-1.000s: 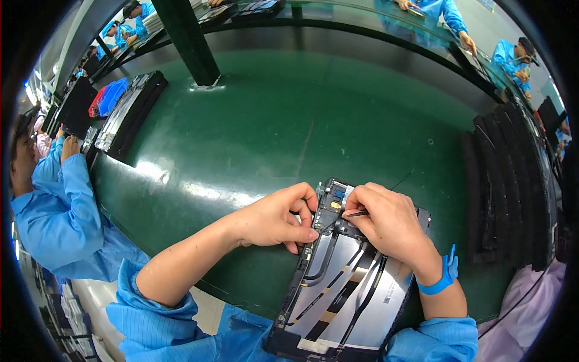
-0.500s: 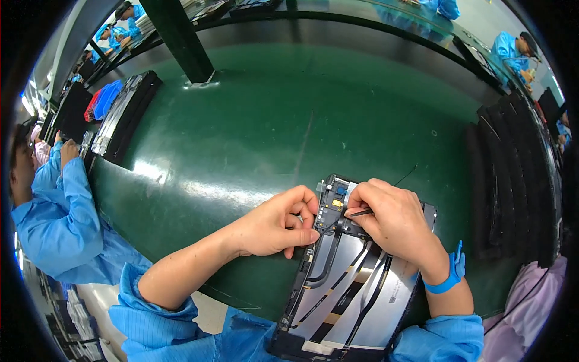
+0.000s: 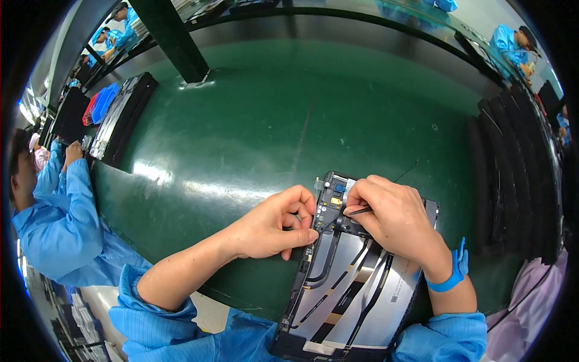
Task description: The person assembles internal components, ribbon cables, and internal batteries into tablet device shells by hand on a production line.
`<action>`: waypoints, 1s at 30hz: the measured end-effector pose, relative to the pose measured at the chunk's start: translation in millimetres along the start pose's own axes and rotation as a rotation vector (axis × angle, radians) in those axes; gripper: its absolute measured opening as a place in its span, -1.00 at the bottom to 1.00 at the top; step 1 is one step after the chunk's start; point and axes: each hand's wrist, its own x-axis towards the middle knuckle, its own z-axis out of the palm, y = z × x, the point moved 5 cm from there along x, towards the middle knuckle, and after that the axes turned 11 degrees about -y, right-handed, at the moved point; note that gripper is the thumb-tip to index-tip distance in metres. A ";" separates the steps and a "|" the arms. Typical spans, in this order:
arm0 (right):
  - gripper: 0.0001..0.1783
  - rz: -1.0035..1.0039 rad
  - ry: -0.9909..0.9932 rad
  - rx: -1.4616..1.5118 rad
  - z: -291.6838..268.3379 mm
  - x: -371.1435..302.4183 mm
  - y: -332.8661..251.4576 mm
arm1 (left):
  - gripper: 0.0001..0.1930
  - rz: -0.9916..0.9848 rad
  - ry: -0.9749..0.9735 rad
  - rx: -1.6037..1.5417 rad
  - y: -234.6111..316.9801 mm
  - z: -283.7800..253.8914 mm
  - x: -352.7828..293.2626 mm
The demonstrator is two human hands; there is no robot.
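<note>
An opened tablet lies tilted at the near edge of the green bench, its silver inner plate and black flat cables exposed. My left hand is at its upper left edge, fingers curled and thumb tip pressed on the rim. A short thin black cable runs from by that thumb towards the board. Over the top of the tablet, my right hand pinches a slim dark tool, seemingly tweezers, its point near the small circuit board. Much of the tool is hidden by the hand. Beyond the knuckles a thin black wire sticks out.
Black foam trays are stacked at the right. At the left stand another dark stack and blue and red bins, beside a seated co-worker in blue. A green post rises from the bench.
Both hands keep nearly the same pose on the tablet. The whole view has shifted very slightly, and the co-worker at the left has moved a little.
</note>
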 end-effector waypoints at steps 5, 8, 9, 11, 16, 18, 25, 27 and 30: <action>-0.88 0.000 -0.009 0.006 -1.0 -0.7 -0.5 | -0.75 0.015 0.030 -0.008 -0.3 2.6 -0.8; -0.88 0.001 -0.008 0.006 -2.0 -0.8 -0.4 | -0.76 0.016 0.049 -0.018 -0.8 3.0 -0.7; -0.88 0.001 -0.006 0.007 -1.9 -0.9 0.1 | -0.76 0.016 0.055 -0.022 -1.0 2.9 -0.2; -0.88 -0.004 -0.016 0.025 -1.2 -0.9 1.0 | -0.76 0.003 0.061 -0.029 0.4 3.4 0.4; -0.88 0.006 -0.023 0.033 -2.4 -0.5 2.3 | -0.76 -0.007 0.098 -0.039 1.6 5.8 1.7; -0.88 0.023 -0.037 0.027 -2.7 -0.2 2.9 | -0.77 -0.002 0.139 -0.050 1.3 6.1 2.4; -0.87 0.116 -0.052 0.037 -5.0 -1.2 2.6 | -0.77 0.040 0.117 -0.089 -1.4 6.1 0.7; -0.85 0.169 -0.141 0.126 -3.4 -0.8 3.8 | -0.77 0.026 0.126 -0.085 -3.2 5.4 0.5; -0.86 0.185 -0.124 0.197 -6.5 -3.0 3.8 | -0.77 0.034 0.130 -0.084 -3.6 5.9 -0.1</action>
